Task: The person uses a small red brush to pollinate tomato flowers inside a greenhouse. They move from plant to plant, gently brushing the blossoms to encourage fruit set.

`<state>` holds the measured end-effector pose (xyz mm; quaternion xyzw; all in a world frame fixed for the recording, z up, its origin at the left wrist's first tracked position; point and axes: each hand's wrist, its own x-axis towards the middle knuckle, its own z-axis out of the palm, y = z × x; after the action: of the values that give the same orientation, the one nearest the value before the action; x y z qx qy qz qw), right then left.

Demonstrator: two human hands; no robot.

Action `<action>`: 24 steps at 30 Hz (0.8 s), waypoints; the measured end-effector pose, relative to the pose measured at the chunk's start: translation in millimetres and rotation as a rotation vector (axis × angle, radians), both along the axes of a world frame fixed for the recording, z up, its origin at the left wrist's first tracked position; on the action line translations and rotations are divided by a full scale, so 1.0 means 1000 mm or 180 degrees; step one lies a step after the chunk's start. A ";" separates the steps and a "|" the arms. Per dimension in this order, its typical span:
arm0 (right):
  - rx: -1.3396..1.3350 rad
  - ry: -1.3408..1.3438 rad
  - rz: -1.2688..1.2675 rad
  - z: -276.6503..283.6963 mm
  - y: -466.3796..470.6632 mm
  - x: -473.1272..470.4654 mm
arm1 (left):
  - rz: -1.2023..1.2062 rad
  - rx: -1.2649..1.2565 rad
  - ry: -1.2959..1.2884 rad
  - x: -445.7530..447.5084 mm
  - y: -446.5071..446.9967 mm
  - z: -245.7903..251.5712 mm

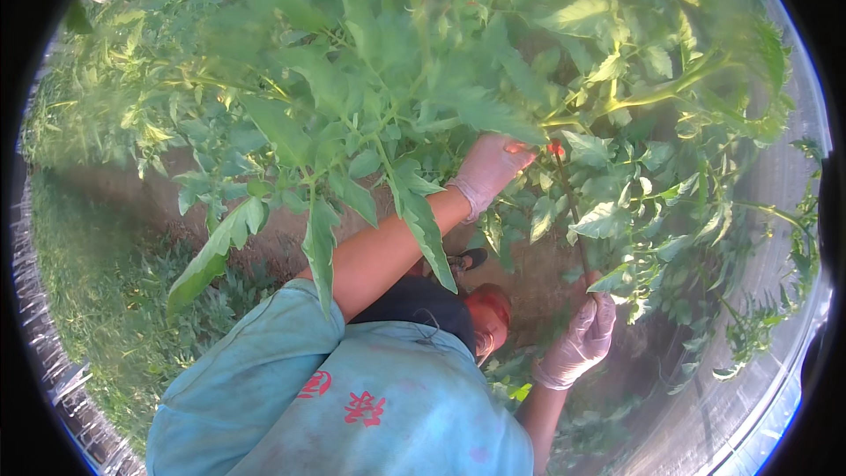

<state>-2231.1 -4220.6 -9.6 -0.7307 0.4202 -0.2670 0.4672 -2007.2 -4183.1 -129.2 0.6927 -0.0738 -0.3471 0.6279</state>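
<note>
My left hand [492, 168], in a thin translucent glove, reaches in among tomato leaves. Its fingertips look reddish and are bent together by a stem; leaves partly cover them, so whether they pinch anything is hidden. Lower right, my gloved right hand [581, 340] grips the lower end of a thin dark stick [574, 211]. The stick points up through the foliage, and its red tip [555, 147] is just right of my left fingertips. Close to that tip runs a thick pale-green tomato stem [634, 100].
Large blurred tomato leaves [410, 211] hang close before the view, over my left forearm. A red round object [489, 317] sits at my waist, beside my blue garment [396, 396]. Clear plastic sheeting [747, 317] curves along the right. Bare soil [535, 277] shows below the plants.
</note>
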 end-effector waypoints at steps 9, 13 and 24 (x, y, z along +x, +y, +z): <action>-0.0145 -0.0173 0.0137 -0.007 0.003 0.002 | -0.0197 -0.0297 0.0185 0.001 0.017 0.008; -0.0096 0.0244 0.0192 -0.009 0.002 -0.006 | -0.0225 -0.0238 0.0202 -0.003 0.018 0.009; -0.0361 -0.0138 -0.0105 -0.008 0.012 0.011 | 0.0054 -0.0402 0.0207 -0.013 0.009 0.001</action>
<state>-2220.1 -4208.2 -17.5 -0.7430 0.4062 -0.3138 0.4296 -2019.9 -4174.3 -127.9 0.6406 -0.0692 -0.3587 0.6754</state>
